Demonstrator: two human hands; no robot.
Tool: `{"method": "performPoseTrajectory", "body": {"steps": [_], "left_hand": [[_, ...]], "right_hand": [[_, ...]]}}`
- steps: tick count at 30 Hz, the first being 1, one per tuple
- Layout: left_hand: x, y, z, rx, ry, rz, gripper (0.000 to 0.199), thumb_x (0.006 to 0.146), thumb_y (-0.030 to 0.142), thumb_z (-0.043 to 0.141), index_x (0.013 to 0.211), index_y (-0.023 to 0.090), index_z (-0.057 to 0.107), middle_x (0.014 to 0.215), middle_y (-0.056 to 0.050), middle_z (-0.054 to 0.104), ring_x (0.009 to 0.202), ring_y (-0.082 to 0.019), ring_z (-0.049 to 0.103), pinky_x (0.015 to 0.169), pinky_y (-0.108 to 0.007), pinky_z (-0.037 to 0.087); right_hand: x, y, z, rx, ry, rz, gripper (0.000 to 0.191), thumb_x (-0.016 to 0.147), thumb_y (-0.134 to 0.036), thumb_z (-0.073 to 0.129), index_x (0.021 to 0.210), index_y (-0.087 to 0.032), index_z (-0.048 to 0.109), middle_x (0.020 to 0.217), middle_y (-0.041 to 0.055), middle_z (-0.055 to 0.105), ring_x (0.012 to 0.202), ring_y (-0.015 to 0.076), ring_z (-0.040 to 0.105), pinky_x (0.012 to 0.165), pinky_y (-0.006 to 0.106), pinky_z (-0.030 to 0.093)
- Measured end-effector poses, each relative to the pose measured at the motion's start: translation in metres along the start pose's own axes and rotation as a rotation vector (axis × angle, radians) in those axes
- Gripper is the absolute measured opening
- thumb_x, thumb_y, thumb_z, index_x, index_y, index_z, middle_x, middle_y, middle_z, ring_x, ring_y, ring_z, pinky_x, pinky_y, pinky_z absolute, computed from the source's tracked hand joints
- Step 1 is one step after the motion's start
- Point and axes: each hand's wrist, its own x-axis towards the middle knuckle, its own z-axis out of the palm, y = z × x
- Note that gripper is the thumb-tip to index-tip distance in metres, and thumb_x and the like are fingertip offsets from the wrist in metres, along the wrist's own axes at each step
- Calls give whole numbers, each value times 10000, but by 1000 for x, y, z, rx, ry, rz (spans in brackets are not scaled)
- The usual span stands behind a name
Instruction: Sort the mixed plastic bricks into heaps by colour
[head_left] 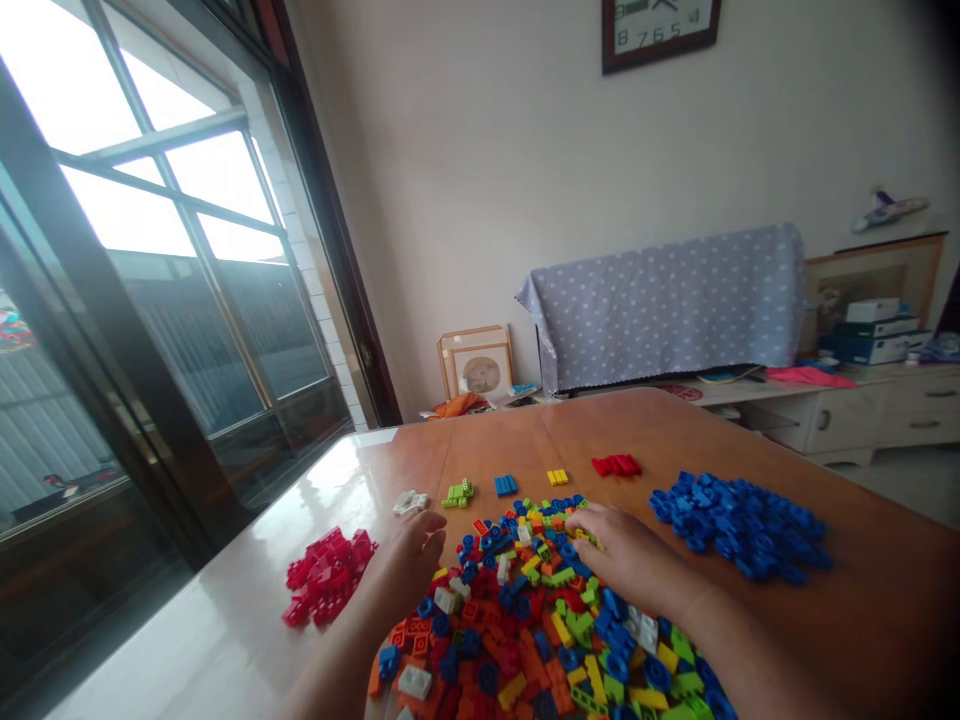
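Note:
A large mixed pile of coloured bricks (536, 625) covers the near middle of the table. My left hand (420, 545) is over the pile's left edge, just nearer than a small group of white bricks (411, 502); its fingers are curled, and what they hold, if anything, is too small to tell. My right hand (604, 535) reaches onto the pile's far right side, fingers bent down among the bricks, their tips partly hidden. Beyond the pile lie small groups of green bricks (458, 493), blue bricks (506, 486), yellow bricks (557, 477) and red bricks (616, 465).
A heap of pinkish-red bricks (330, 575) lies left of my left forearm. To the right spreads a big blue heap (739, 522). The wooden table (540, 428) ends before a low cabinet (855, 415) and a cloth-covered object (667, 310). Windows stand at left.

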Motion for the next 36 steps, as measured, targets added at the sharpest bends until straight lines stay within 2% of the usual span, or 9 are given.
{"method": "performPoseTrajectory", "body": {"steps": [5, 9, 12, 16, 22, 26, 30, 33, 36], "left_hand": [[-3, -20, -11, 186, -5, -77, 294, 939, 307, 431, 1093, 227, 669, 1131, -102, 708, 981, -245, 667, 774, -312, 494], [-7, -15, -21, 296, -129, -142, 240, 913, 245, 443, 974, 227, 675, 1074, -95, 715, 905, -241, 669, 701, -298, 469], [-9, -11, -20, 312, -191, -135, 236, 888, 200, 459, 980, 216, 676, 1077, -114, 714, 910, -257, 669, 697, -312, 462], [-9, -14, -13, 269, -217, -112, 205, 854, 182, 512, 955, 203, 689, 1035, -127, 721, 907, -278, 665, 706, -330, 463], [-7, -18, -5, 216, -220, -33, 262, 819, 134, 521, 993, 193, 707, 1054, -110, 725, 904, -242, 662, 738, -301, 481], [-6, -16, 1, 170, -220, 51, 317, 781, 107, 521, 1019, 200, 709, 1067, -83, 727, 929, -209, 657, 755, -263, 478], [-4, -18, 7, 142, -200, 113, 316, 781, 121, 516, 1017, 210, 706, 1058, -72, 726, 918, -204, 652, 751, -263, 468], [-3, -21, 10, 122, -180, 139, 301, 792, 146, 528, 1026, 218, 702, 1070, -67, 725, 923, -209, 649, 752, -268, 467], [-1, -22, 10, 92, -160, 138, 295, 790, 160, 560, 1040, 225, 702, 1085, -63, 727, 950, -217, 645, 780, -271, 471]], "right_hand": [[0, -11, 15, -63, -22, -42, 305, 934, -335, 503, 1134, -226, 706, 1141, 93, 685, 1104, 259, 589, 975, 361, 435], [-1, -16, 23, -91, -71, -67, 307, 948, -374, 504, 1142, -254, 709, 1195, 79, 683, 1131, 267, 581, 1009, 404, 425], [-2, -21, 26, -101, -88, -80, 325, 954, -374, 499, 1188, -276, 701, 1289, 72, 664, 1182, 275, 569, 1033, 432, 417], [-3, -29, 25, -87, -115, -109, 381, 950, -355, 506, 1283, -281, 675, 1356, 75, 646, 1234, 277, 557, 1075, 447, 396], [-5, -39, 24, -43, -156, -177, 407, 934, -279, 490, 1290, -290, 687, 1259, 57, 707, 1182, 254, 595, 1058, 423, 406], [-5, -44, 22, 35, -136, -147, 372, 903, -239, 489, 1166, -267, 751, 1136, 66, 734, 1077, 239, 637, 971, 372, 457], [-5, -42, 17, 93, -61, -99, 338, 904, -244, 460, 1063, -240, 758, 1026, 56, 736, 986, 221, 652, 889, 336, 481], [-3, -36, 15, 62, -19, -85, 328, 904, -253, 446, 1027, -224, 749, 1009, 62, 732, 990, 229, 644, 893, 348, 478], [-1, -32, 16, 3, -30, -106, 303, 889, -256, 469, 1008, -228, 746, 1041, 71, 730, 1040, 245, 624, 943, 376, 466]]}}
